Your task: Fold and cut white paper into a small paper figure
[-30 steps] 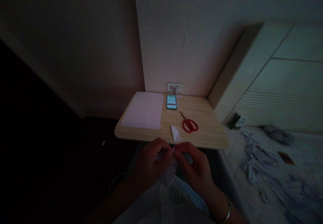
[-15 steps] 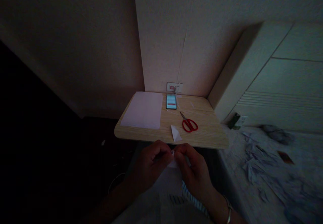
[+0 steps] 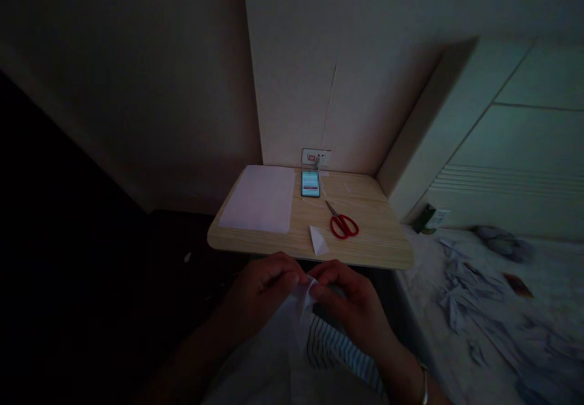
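Note:
In front of the table's near edge, my left hand (image 3: 264, 292) and my right hand (image 3: 353, 304) pinch the top of a piece of thin white paper (image 3: 302, 301) from both sides. The paper hangs folded below the fingertips, and its lower part blends into the pale clothing in the dim light. A small folded piece of white paper (image 3: 319, 242) lies just beyond the fingers. Red-handled scissors (image 3: 343, 225) rest to its right, blades pointing away from me.
A stack of white paper (image 3: 259, 198) covers the left side of the wooden table (image 3: 378, 235). A lit phone (image 3: 311, 183) lies at the back, below a wall socket (image 3: 316, 157). The bed (image 3: 420, 271) on the right bears crumpled paper scraps (image 3: 456, 308).
My fingertips have shifted along the paper and drawn slightly apart. The paper now shows as a bent fold between them, and its lower part has swung left, baring striped cloth.

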{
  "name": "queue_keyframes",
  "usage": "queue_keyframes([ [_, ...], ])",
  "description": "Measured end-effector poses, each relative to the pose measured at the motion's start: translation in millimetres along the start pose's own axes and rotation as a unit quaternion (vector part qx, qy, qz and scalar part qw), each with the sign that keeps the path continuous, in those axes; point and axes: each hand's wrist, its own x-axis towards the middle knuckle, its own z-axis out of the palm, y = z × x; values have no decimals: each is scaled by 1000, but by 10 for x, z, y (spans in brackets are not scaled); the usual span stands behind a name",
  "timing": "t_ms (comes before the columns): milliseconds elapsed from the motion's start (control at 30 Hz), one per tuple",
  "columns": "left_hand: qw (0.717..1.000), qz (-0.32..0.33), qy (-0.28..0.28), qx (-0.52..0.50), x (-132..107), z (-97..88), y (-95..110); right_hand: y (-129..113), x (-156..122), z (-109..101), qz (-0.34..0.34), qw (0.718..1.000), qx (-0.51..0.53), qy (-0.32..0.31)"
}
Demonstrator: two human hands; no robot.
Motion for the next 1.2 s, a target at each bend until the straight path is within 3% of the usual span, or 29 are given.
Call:
queue_keyframes([
  [233, 998, -59, -1, -34, 22, 26, -5, -46, 20, -18, 81, 988, 127, -27],
  [367, 986, -124, -12, -109, 43, 83, -38, -12, 44, -19, 81, 989, 119, -34],
  [433, 984, -136, -21, -110, 55, 89, -40, 17, 47, -29, 56, 996, 66, -16],
  [533, 983, -147, 42, -103, 83, 83, -29, 55, 16, -47, -49, 990, -79, 104],
  [600, 975, -149, 117, -120, 106, 89, -20, 70, -26, -46, -139, 961, -176, 161],
  [667, 966, -138, 169, -136, 124, 118, -19, 73, -59, -27, -200, 934, -256, 147],
  [833, 968, -98, 193, -130, 125, 244, -48, 67, -11, 57, -242, 867, -405, 162],
  [900, 971, -99, 178, -124, 121, 273, -58, 76, 28, 69, -229, 870, -407, 159],
  [1100, 969, -115, 169, -137, 122, 244, -50, 137, 47, 24, -181, 929, -297, 129],
  [1200, 973, -113, 144, -139, 111, 227, -36, 140, 53, -5, -169, 933, -300, 103],
])
